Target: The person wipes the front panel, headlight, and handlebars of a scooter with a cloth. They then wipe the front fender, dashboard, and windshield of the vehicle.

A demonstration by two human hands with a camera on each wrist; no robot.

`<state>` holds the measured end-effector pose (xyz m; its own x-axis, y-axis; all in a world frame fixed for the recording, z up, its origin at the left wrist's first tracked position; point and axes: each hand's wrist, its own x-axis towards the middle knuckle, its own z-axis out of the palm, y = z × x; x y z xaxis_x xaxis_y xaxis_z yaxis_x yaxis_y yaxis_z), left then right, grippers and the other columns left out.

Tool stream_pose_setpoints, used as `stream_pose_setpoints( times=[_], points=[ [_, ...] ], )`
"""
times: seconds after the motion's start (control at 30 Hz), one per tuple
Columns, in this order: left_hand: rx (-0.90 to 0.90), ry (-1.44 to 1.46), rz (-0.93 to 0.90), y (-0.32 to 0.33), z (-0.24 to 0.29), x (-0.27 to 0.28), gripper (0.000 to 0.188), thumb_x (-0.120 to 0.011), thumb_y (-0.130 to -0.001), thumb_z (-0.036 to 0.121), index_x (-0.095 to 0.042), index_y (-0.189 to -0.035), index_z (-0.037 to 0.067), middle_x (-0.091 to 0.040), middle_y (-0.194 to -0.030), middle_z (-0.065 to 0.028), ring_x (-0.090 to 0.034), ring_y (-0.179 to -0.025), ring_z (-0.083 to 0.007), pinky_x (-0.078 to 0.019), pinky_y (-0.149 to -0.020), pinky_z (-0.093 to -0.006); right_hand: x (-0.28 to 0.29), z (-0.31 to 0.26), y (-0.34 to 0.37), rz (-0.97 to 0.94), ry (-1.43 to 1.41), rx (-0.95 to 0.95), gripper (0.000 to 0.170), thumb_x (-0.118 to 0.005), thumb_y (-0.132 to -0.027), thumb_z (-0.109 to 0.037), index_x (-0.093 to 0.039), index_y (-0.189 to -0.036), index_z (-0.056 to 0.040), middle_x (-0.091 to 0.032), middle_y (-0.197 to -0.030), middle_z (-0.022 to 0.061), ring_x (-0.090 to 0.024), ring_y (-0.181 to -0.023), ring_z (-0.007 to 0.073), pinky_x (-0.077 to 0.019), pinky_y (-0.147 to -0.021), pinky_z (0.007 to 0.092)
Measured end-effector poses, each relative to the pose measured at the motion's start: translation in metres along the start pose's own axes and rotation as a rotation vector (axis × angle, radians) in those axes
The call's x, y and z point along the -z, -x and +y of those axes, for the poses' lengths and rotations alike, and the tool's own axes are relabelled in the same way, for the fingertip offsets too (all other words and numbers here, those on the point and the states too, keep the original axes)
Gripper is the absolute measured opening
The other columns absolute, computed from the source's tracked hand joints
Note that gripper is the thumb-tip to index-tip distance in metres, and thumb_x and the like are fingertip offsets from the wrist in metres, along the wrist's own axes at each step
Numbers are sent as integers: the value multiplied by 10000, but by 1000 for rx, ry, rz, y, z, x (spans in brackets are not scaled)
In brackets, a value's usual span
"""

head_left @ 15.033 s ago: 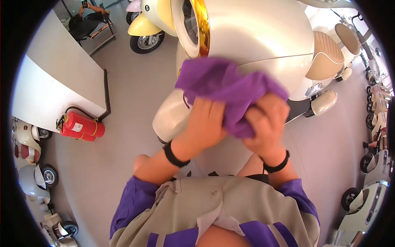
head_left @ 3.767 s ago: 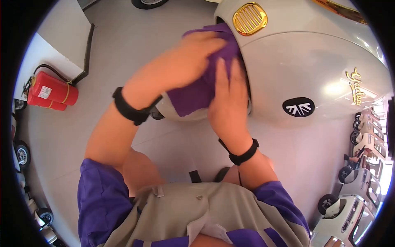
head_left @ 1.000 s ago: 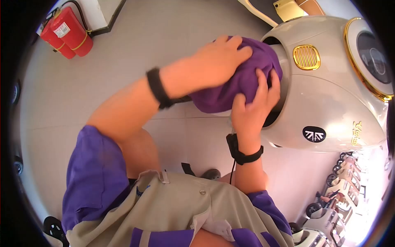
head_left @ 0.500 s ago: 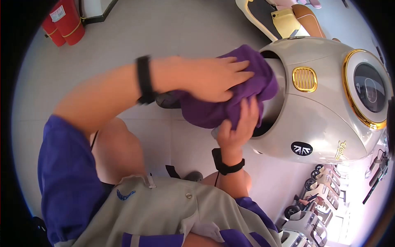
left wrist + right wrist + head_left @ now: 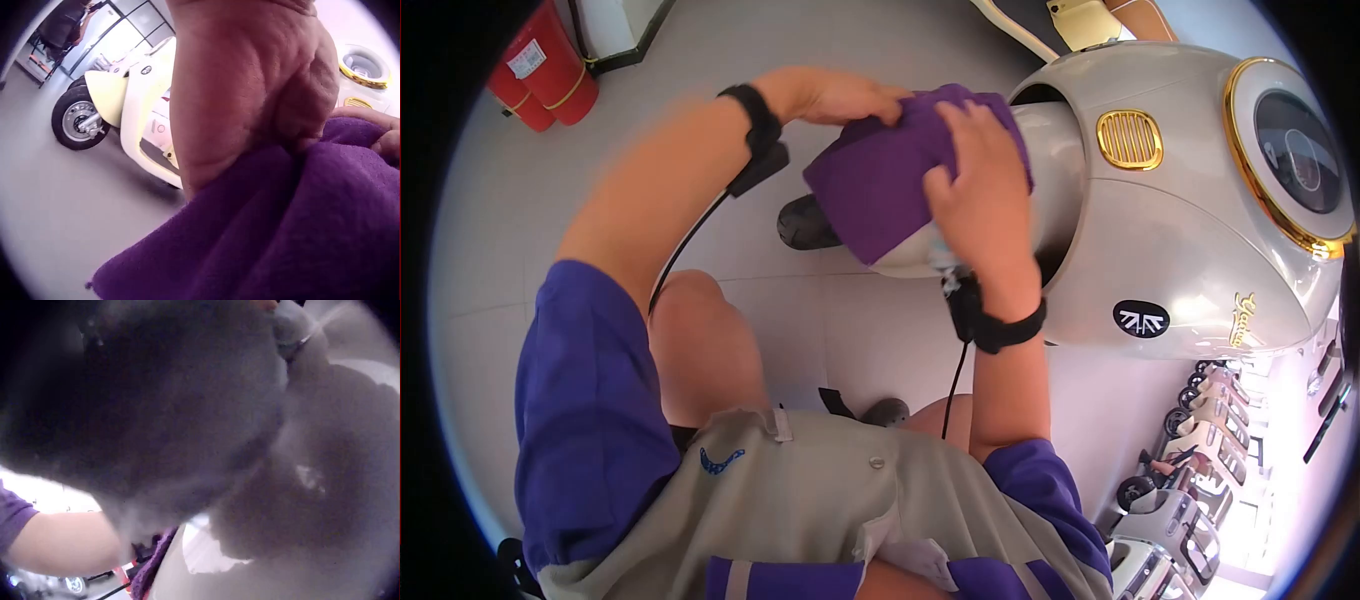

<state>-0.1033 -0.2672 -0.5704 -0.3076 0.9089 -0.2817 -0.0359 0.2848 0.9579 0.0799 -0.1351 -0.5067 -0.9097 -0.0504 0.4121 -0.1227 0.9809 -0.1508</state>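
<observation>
A purple cloth (image 5: 880,180) drapes over the scooter's pale front fender (image 5: 1050,150), above a black tyre (image 5: 805,222). My left hand (image 5: 840,95) grips the cloth's upper-left edge; in the left wrist view this hand (image 5: 256,87) has its fingers curled into the cloth (image 5: 250,225). My right hand (image 5: 985,190) rests on the cloth's right part with fingers spread and slightly bent. In the right wrist view, a dark blurred shape hides most of the scene, beside the glossy fender (image 5: 312,487) and a strip of cloth (image 5: 150,572).
The scooter's pearly body (image 5: 1190,230), with a gold grille (image 5: 1130,140), fills the right side. Red fire extinguishers (image 5: 550,65) stand at the upper left. Several small vehicles (image 5: 1200,450) line the lower right. A yellow scooter (image 5: 134,106) shows in the left wrist view.
My left hand has gone from lying flat on the cloth to gripping its upper-left edge. The cloth is less bunched, showing more fender near the body. My right hand has moved up in view.
</observation>
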Motion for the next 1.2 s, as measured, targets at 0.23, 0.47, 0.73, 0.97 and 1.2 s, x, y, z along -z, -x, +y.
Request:
stream_pose_setpoints(
  times=[0.23, 0.47, 0.73, 0.97, 1.2],
  points=[
    [-152, -323, 29, 52, -13, -23, 709, -569, -803, -50, -402, -1488, 19, -540, -1428, -110, -545, -1266, -226, -438, -1056, -334, -25, -39, 58, 154, -113, 150, 507, -671, -676, -28, -662, -1181, -72, -586, -1319, 172, -581, -1232, 366, -477, -1036, 479],
    [-731, -952, 356, 68, 23, -106, 691, -510, -798, -50, -394, -1477, 7, -468, -1472, -223, -493, -1312, -408, -438, -1076, -436, -8, -6, 122, 219, -137, 86, 468, -609, -706, 6, -665, -1165, -66, -560, -1368, 175, -575, -1227, 391, -478, -1011, 491],
    [-341, -458, 219, 7, 27, -50, 503, -518, -887, 51, -491, -1388, 21, -618, -1240, -238, -579, -1173, -399, -465, -996, -421, 5, -8, 36, 171, -7, -32, 470, -570, -752, 2, -611, -1220, -22, -556, -1327, 242, -499, -1283, 435, -381, -1091, 539],
    [-262, -483, 145, 37, -45, -39, 470, -538, -863, 6, -544, -1332, 28, -651, -1195, -227, -624, -1093, -387, -505, -906, -411, -19, -53, 56, 18, -37, 87, 398, -557, -799, 17, -637, -1185, -36, -552, -1367, 215, -524, -1295, 378, -449, -1043, 491],
    [-551, -590, 220, 34, 30, -73, 540, -509, -860, -32, -473, -1397, 8, -556, -1345, -239, -539, -1230, -413, -449, -1031, -445, 11, -23, 79, 110, -9, -34, 486, -557, -769, 0, -605, -1251, -32, -499, -1437, 228, -475, -1333, 431, -413, -1069, 507]
  ],
)
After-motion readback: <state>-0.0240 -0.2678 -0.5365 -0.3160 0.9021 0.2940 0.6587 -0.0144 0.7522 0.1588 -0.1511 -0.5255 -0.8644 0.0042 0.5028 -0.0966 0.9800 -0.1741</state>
